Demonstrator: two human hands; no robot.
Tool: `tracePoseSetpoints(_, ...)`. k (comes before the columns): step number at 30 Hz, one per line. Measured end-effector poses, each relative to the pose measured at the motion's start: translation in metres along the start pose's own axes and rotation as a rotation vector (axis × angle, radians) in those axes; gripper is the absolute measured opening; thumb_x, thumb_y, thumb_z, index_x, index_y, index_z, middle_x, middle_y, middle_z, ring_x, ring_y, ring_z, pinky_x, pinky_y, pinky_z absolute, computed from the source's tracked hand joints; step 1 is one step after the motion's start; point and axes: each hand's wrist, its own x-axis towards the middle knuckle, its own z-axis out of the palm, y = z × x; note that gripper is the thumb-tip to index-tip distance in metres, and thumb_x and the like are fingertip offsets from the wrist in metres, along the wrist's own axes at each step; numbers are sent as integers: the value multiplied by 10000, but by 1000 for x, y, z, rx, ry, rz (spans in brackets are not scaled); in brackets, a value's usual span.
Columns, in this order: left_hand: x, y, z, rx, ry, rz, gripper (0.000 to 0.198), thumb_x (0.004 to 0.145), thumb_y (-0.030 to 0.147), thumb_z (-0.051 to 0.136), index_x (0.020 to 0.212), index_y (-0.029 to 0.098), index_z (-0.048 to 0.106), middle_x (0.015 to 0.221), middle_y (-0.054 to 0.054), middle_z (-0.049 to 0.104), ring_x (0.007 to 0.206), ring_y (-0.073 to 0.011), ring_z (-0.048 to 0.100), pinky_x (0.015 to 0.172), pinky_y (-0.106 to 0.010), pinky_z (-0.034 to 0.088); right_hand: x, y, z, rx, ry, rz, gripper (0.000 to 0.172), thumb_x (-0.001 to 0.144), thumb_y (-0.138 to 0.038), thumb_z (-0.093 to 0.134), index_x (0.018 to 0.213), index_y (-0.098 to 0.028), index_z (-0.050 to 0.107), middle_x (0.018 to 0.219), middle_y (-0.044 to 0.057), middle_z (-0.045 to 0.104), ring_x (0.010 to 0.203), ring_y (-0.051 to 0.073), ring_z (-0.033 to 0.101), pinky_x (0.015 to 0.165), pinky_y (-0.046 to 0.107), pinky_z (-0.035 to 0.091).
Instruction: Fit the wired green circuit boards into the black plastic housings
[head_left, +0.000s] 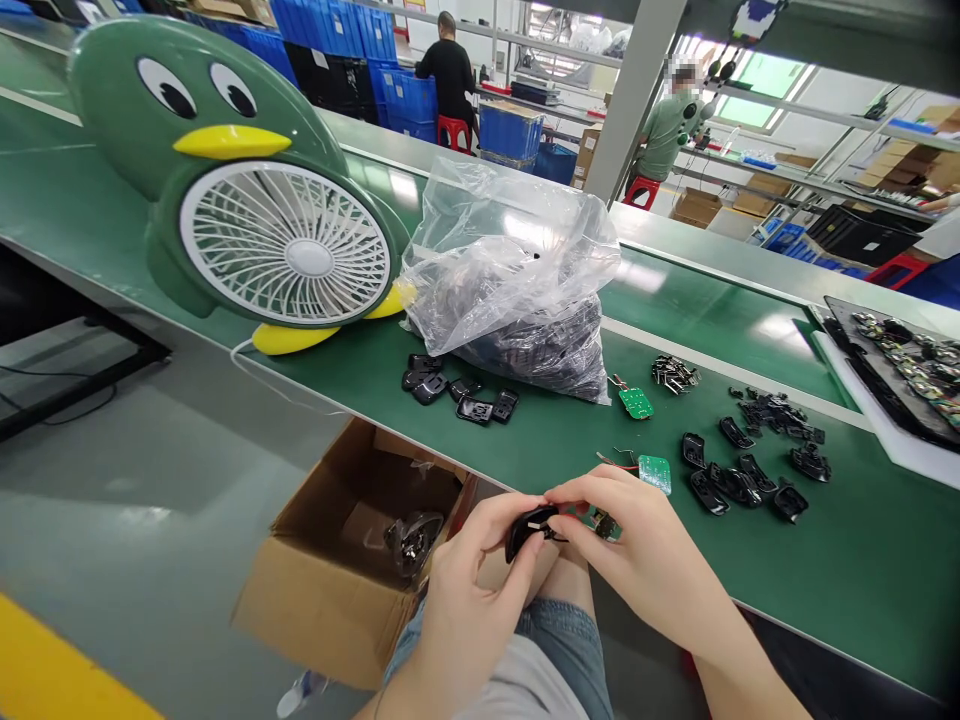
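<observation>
Over my lap, at the bench edge, my left hand (480, 575) grips a small curved black plastic housing (521, 535) between thumb and fingers. The fingers of my right hand (630, 535) close on the housing's other side, its thumb pressing at the inner face. A small light strip shows inside it, too small to name. Beneath my right hand a circuit board (604, 523) partly shows; what bears it is hidden. Just beyond lies a green circuit board (655, 474) with wires, and farther off another green board (636, 403).
Black housings (739, 485) and small black parts (784, 415) lie right, near a pile of metal pieces (675, 373). A clear bag of dark parts (525, 330) and a penguin-shaped fan (285, 240) stand left. Below is an open cardboard box (330, 590). Two people sit behind.
</observation>
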Motion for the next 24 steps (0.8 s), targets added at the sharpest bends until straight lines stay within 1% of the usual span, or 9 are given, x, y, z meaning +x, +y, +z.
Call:
tracePoseSetpoints(3,2,0,0,-10,-22,-44,232,834,154,591,1042,250,626,999,-10,704,921,-149,677,808,-203,550,5,3,1,33,-33,30,154,836,-115,611,858,-240,697,758,-11,692,744,158,612,623,253,473)
tracePoseSetpoints(6,5,-3,0,-53,-28,-137,210,829,182,587,1031,230,615,999,-27,691,881,-158,680,788,-238,569,10,11,9,93,-59,64,161,818,-97,615,824,-234,700,758,-14,697,738,148,616,627,243,466)
tracePoseSetpoints(9,3,-9,-2,-133,-34,-257,203,806,212,599,1008,202,587,993,-48,686,788,-160,688,703,-254,594,7,18,23,159,-72,114,151,805,-100,609,812,-225,694,763,-17,700,735,146,621,638,242,462)
tracePoseSetpoints(12,-7,-19,-7,-154,-65,-367,228,775,232,619,991,191,559,958,-56,693,703,-153,687,645,-255,596,-7,24,44,214,-85,185,125,823,-137,583,824,-221,676,770,-17,694,719,146,618,645,249,459)
tracePoseSetpoints(14,-17,-31,-10,-146,-94,-431,246,763,230,623,993,192,544,919,-50,698,662,-145,681,640,-261,595,-21,30,63,288,-121,240,128,842,-147,551,844,-223,655,785,-18,699,721,143,626,646,248,463)
tracePoseSetpoints(17,-36,-61,-11,-158,-142,-506,268,761,231,617,1008,197,520,870,-35,694,631,-138,669,639,-270,591,-43,46,100,409,-158,316,133,846,-152,524,857,-222,637,789,-17,715,732,143,653,660,244,477)
tracePoseSetpoints(21,-58,-105,-11,-167,-210,-553,303,740,264,638,1006,200,509,789,-11,679,576,-141,647,594,-280,580,-66,68,151,444,-133,463,126,822,-175,535,814,-212,655,769,6,734,724,169,682,686,274,499)
tracePoseSetpoints(24,-68,-124,-13,-146,-239,-574,274,741,260,634,988,203,528,795,-4,667,576,-133,640,588,-269,569,-76,75,174,434,-112,531,146,821,-187,531,811,-214,674,788,19,739,735,190,684,693,303,504)
